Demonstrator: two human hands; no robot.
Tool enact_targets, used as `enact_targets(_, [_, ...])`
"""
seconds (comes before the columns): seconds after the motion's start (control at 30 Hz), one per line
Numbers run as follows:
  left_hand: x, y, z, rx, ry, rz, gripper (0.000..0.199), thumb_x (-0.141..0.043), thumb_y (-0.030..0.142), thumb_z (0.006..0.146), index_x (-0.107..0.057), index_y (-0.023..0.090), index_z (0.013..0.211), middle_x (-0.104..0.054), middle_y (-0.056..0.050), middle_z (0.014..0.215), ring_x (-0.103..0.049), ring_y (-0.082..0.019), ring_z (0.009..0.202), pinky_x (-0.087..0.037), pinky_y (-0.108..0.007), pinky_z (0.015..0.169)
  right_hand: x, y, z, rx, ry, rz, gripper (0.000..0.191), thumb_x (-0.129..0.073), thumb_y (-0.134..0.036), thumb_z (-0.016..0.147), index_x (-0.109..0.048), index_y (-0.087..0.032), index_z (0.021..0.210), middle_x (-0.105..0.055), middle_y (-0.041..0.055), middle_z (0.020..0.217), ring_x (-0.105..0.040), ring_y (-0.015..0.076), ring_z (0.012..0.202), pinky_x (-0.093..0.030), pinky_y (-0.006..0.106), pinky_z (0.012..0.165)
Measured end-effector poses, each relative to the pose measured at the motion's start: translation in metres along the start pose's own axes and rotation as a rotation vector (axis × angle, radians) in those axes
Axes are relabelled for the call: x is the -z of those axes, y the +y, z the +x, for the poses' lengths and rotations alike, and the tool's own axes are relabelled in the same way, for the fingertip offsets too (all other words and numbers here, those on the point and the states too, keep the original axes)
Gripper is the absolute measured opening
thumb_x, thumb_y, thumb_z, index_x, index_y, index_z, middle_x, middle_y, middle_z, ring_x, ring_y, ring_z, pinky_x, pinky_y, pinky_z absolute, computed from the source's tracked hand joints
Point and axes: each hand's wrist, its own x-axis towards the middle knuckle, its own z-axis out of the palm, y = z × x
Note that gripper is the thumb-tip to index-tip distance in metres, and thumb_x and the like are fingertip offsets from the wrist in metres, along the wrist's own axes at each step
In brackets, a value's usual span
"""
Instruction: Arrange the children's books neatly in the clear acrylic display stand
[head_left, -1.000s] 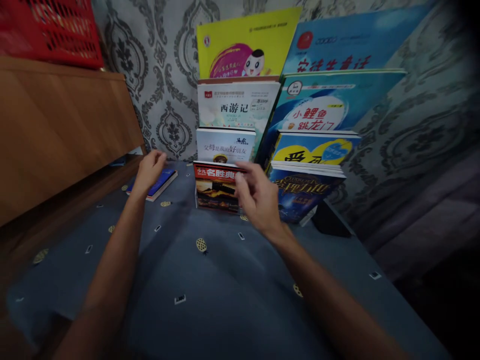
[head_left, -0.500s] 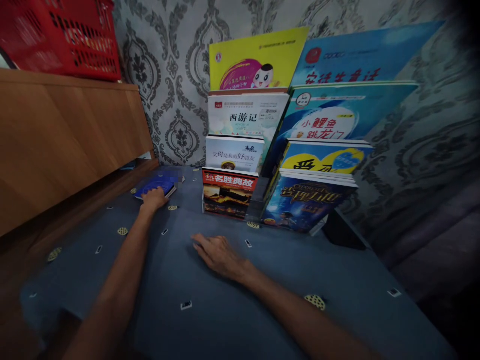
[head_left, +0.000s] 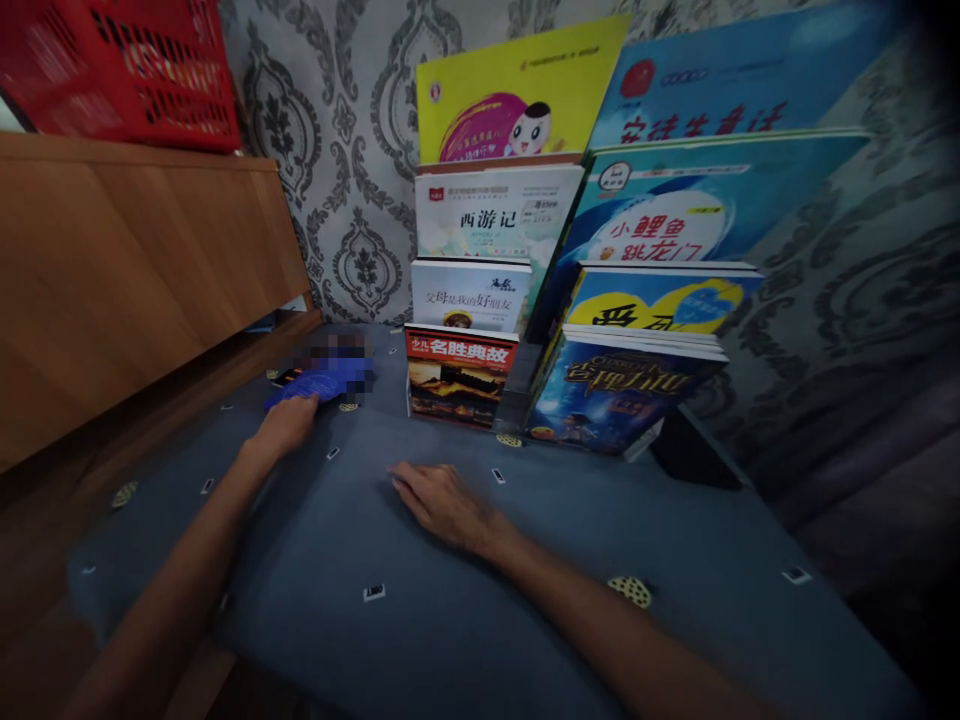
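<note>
At the table's far left, my left hand [head_left: 291, 424] is closed on the near edge of a blue book [head_left: 322, 380], which is tilted and blurred. Beneath and behind it a darker item with orange marks [head_left: 287, 377] peeks out, and part of this spot is pixelated. My right hand [head_left: 435, 500] rests on the table, fingers loosely stretched and holding nothing. In front of it stands a red-topped book with a dark landscape cover [head_left: 457, 385], and to its right a dark blue book [head_left: 611, 395].
Two stepped rows of upright books fill a rack, with a yellow book [head_left: 517, 90] and a blue one [head_left: 720, 85] at the back. A wooden cabinet [head_left: 150, 290] bearing a red plastic basket [head_left: 165, 90] borders the left. The table [head_left: 315, 620] has a blue-grey cover.
My left hand has drawn the blue book slightly toward me and tilted it up, uncovering the item beneath. The right hand has hardly moved. The view has shifted a little.
</note>
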Motion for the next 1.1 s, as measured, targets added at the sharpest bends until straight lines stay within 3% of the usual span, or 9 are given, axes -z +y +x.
enact_targets(0.17, [-0.020,-0.013,-0.055,-0.122,-0.016,-0.028,0.061,-0.033,0.006,0.090,-0.055,0.017,0.145,-0.057,-0.018,0.148,-0.062,-0.031,0.130,-0.050,-0.046,0.106,-0.006,0.004,-0.002,0.030,0.064,0.011,0.025,-0.041,-0.025,0.106,-0.063,-0.018,0.115,-0.077,0.0069,0.093,-0.072,0.0177,0.078,-0.047,0.026,0.070])
enact_targets(0.33, [-0.032,-0.025,-0.101,-0.266,0.018,-0.159,0.059,-0.033,0.012,0.092,-0.056,0.022,0.145,-0.054,-0.009,0.152,-0.055,-0.028,0.138,-0.044,-0.047,0.116,-0.010,0.000,-0.008,0.082,0.197,0.068,0.028,-0.041,-0.024,0.106,-0.064,-0.019,0.122,-0.078,0.0091,0.101,-0.074,0.0194,0.085,-0.052,0.029,0.077])
enact_targets(0.43, [-0.033,-0.021,-0.122,-0.387,-0.008,-0.252,0.053,-0.035,0.021,0.097,-0.055,0.027,0.146,-0.048,-0.007,0.157,-0.049,-0.027,0.143,-0.043,-0.048,0.117,-0.006,-0.013,-0.011,0.124,0.253,0.107,0.030,-0.041,-0.025,0.106,-0.065,-0.018,0.120,-0.078,0.0103,0.105,-0.074,0.0205,0.092,-0.054,0.032,0.084])
enact_targets(0.53, [-0.030,-0.005,-0.138,-0.549,-0.047,-0.305,0.049,-0.036,0.025,0.101,-0.054,0.035,0.145,-0.045,-0.002,0.159,-0.044,-0.025,0.147,-0.039,-0.049,0.120,-0.001,-0.033,-0.011,0.162,0.175,0.155,0.031,-0.040,-0.026,0.106,-0.066,-0.018,0.121,-0.076,0.0111,0.110,-0.071,0.0213,0.105,-0.054,0.034,0.094])
enact_targets(0.67, [-0.025,0.021,-0.151,-0.719,-0.057,-0.322,0.043,-0.045,0.029,0.102,-0.057,0.041,0.141,-0.048,0.002,0.158,-0.043,-0.024,0.148,-0.035,-0.051,0.123,-0.007,-0.054,-0.008,0.065,-0.017,0.246,0.044,-0.048,-0.037,0.104,-0.051,-0.017,0.143,-0.060,0.0144,0.145,-0.054,0.0239,0.137,-0.046,0.041,0.113])
enact_targets(0.8, [-0.024,0.028,-0.153,-0.733,-0.090,-0.355,0.043,-0.055,0.040,0.099,-0.056,0.040,0.142,-0.044,0.001,0.160,-0.042,-0.026,0.148,-0.041,-0.050,0.120,-0.020,-0.050,-0.007,-0.001,-0.156,0.236,0.066,-0.049,-0.051,0.102,-0.039,-0.011,0.154,-0.041,0.0196,0.161,-0.033,0.0289,0.153,-0.032,0.050,0.124])
enact_targets(0.93, [-0.027,0.024,-0.150,-0.705,-0.103,-0.361,0.043,-0.052,0.045,0.100,-0.056,0.040,0.142,-0.040,-0.001,0.162,-0.039,-0.027,0.150,-0.039,-0.053,0.120,-0.019,-0.022,-0.011,-0.096,-0.134,0.112,0.071,-0.044,-0.056,0.102,-0.038,-0.009,0.155,-0.034,0.0224,0.163,-0.026,0.0300,0.156,-0.025,0.055,0.126])
enact_targets(1.1, [-0.024,0.034,-0.145,-0.708,-0.093,-0.339,0.041,-0.043,0.045,0.103,-0.059,0.036,0.140,-0.047,-0.003,0.159,-0.045,-0.024,0.146,-0.039,-0.047,0.121,-0.005,0.006,-0.025,-0.253,-0.097,-0.070,0.067,-0.045,-0.049,0.102,-0.041,-0.006,0.153,-0.035,0.0237,0.162,-0.028,0.0318,0.155,-0.024,0.054,0.126])
